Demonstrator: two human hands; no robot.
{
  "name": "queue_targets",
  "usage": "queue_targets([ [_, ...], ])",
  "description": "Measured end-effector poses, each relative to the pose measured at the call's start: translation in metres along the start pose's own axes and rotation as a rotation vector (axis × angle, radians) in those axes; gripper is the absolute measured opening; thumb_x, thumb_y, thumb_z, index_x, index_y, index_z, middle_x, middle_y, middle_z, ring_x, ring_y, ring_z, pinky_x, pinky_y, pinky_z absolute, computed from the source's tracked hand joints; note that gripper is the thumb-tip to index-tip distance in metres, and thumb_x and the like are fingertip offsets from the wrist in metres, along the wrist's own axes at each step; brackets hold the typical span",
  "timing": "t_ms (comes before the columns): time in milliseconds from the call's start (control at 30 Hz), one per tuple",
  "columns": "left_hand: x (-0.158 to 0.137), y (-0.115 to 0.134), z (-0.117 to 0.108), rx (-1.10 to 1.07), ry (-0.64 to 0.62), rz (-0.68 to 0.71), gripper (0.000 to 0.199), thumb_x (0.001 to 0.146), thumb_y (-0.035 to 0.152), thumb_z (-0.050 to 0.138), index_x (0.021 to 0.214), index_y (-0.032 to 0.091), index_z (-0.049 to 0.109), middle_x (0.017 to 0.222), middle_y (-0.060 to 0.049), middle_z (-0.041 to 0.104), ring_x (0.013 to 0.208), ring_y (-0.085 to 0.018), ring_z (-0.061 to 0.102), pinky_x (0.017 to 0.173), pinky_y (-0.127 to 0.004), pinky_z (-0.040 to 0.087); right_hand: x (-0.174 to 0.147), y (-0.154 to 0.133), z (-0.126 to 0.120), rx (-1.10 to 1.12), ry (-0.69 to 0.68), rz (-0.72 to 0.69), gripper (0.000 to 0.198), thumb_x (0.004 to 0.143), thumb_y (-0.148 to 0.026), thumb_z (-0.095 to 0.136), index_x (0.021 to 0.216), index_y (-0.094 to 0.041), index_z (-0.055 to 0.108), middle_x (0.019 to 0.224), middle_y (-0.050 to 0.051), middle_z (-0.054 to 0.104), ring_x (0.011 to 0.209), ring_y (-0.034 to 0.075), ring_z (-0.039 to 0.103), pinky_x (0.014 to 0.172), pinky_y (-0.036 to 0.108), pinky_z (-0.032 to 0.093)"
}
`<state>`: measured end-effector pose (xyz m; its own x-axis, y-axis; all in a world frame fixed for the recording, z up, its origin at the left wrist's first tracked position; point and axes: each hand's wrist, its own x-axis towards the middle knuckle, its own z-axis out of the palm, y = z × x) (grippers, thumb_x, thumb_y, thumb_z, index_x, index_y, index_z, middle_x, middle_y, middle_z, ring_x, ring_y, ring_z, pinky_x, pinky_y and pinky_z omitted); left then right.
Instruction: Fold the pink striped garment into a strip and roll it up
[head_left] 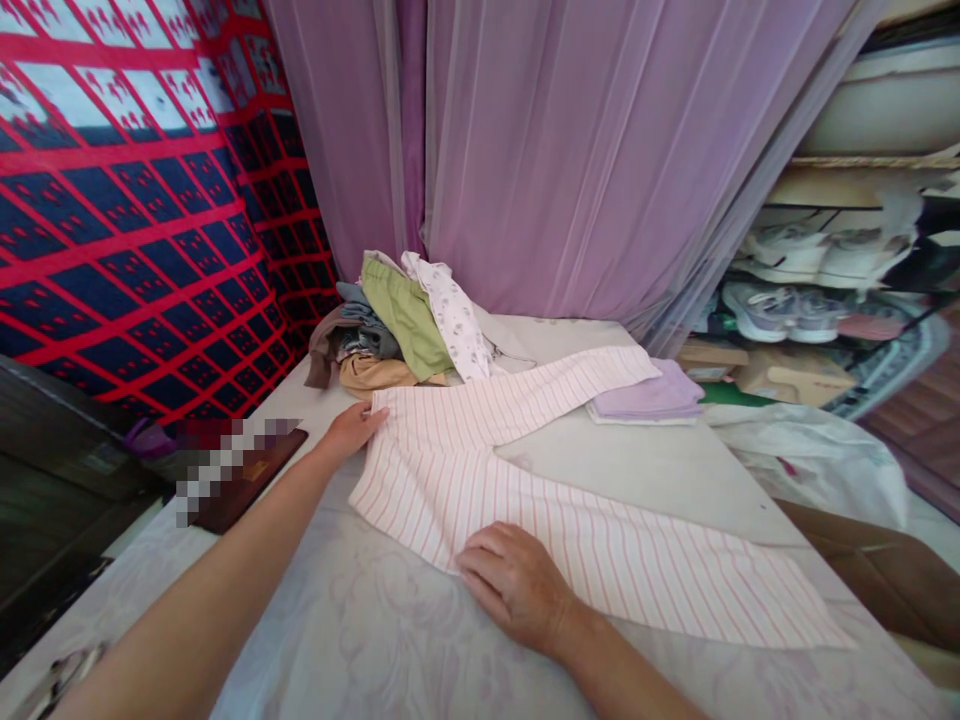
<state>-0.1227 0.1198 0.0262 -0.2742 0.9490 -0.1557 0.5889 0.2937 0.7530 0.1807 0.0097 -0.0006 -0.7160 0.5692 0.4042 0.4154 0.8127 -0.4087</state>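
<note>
Pink-and-white striped trousers (465, 480) lie spread on a pale, faintly patterned table cover, the waist end to the left and both legs pointing right. At the far corner of the waistband, my left hand (354, 430) pinches the cloth between thumb and fingers. My right hand (517, 585) sits on the near edge of the trousers below the crotch, its fingers curled together against the fabric; the fingertips are partly hidden. Past the far leg is a folded lilac garment (645, 392), partly covered by that leg's end.
Behind the waistband is a heap of clothes with green shorts (405, 310) and a white printed garment (457, 320). A dark brown flat case (251, 480) lies at the left edge. Purple curtains (540, 150) hang behind. A shoe rack (825, 250) stands at right.
</note>
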Motion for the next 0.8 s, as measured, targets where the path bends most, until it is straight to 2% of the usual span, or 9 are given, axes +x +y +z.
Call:
queue_targets([
  [133, -0.033, -0.009, 0.000, -0.148, -0.219, -0.108, 0.067, 0.070, 0.058, 0.059, 0.120, 0.014, 0.057, 0.103, -0.011, 0.072, 0.087, -0.025, 0.068, 0.065, -0.030, 0.051, -0.004, 0.014, -0.004, -0.016, 0.108, 0.065, 0.019, 0.093, -0.020, 0.045, 0.088, -0.019, 0.064, 0.084, 0.003, 0.065, 0.079, 0.016, 0.056, 0.071, 0.029, 0.041],
  [233, -0.053, -0.014, 0.002, -0.060, -0.151, -0.104, 0.070, 0.072, 0.046, 0.060, 0.134, 0.015, 0.046, 0.108, -0.012, 0.070, 0.093, -0.025, 0.067, 0.072, -0.031, 0.051, -0.003, 0.020, -0.002, -0.055, 0.128, 0.101, 0.018, 0.092, -0.018, 0.046, 0.087, -0.019, 0.064, 0.084, 0.003, 0.066, 0.079, 0.016, 0.056, 0.072, 0.030, 0.042],
  [333, -0.061, -0.018, -0.007, 0.109, -0.099, -0.064, 0.070, 0.073, 0.036, 0.056, 0.138, 0.015, 0.041, 0.111, -0.011, 0.068, 0.093, -0.024, 0.067, 0.077, -0.031, 0.050, 0.000, 0.016, -0.002, -0.086, 0.113, 0.103, 0.017, 0.091, -0.017, 0.048, 0.087, -0.020, 0.065, 0.086, 0.003, 0.066, 0.081, 0.016, 0.056, 0.073, 0.030, 0.042],
  [533, -0.062, -0.029, -0.040, 0.513, -0.028, -0.069, 0.072, 0.076, 0.039, 0.052, 0.141, 0.012, 0.040, 0.112, -0.014, 0.067, 0.098, -0.026, 0.065, 0.079, -0.031, 0.047, 0.000, 0.008, -0.001, -0.096, 0.087, 0.110, 0.016, 0.090, -0.017, 0.050, 0.090, -0.021, 0.066, 0.093, 0.004, 0.067, 0.087, 0.017, 0.058, 0.077, 0.032, 0.044],
  [667, -0.066, -0.036, -0.037, 0.579, -0.040, -0.047, 0.076, 0.081, 0.051, 0.046, 0.146, 0.012, 0.033, 0.110, -0.013, 0.067, 0.099, -0.028, 0.065, 0.078, -0.032, 0.047, -0.008, 0.017, -0.007, -0.083, 0.059, 0.125, 0.018, 0.090, -0.018, 0.050, 0.091, -0.022, 0.067, 0.096, 0.004, 0.069, 0.089, 0.017, 0.060, 0.081, 0.033, 0.046],
  [733, -0.070, -0.035, -0.033, 0.587, -0.008, -0.043, 0.076, 0.083, 0.050, 0.045, 0.147, 0.012, 0.031, 0.113, -0.014, 0.066, 0.101, -0.028, 0.064, 0.081, -0.034, 0.047, -0.016, 0.029, -0.018, -0.105, 0.063, 0.180, 0.021, 0.090, -0.019, 0.047, 0.091, -0.023, 0.067, 0.095, 0.004, 0.070, 0.089, 0.017, 0.061, 0.082, 0.033, 0.047],
  [800, -0.074, -0.032, -0.031, 0.578, 0.050, 0.013, 0.070, 0.083, 0.046, 0.046, 0.144, 0.013, 0.036, 0.122, -0.015, 0.061, 0.102, -0.026, 0.063, 0.085, -0.034, 0.047, -0.030, 0.046, -0.035, -0.152, 0.090, 0.283, 0.025, 0.089, -0.020, 0.043, 0.091, -0.023, 0.067, 0.093, 0.004, 0.071, 0.089, 0.018, 0.063, 0.082, 0.033, 0.048],
])
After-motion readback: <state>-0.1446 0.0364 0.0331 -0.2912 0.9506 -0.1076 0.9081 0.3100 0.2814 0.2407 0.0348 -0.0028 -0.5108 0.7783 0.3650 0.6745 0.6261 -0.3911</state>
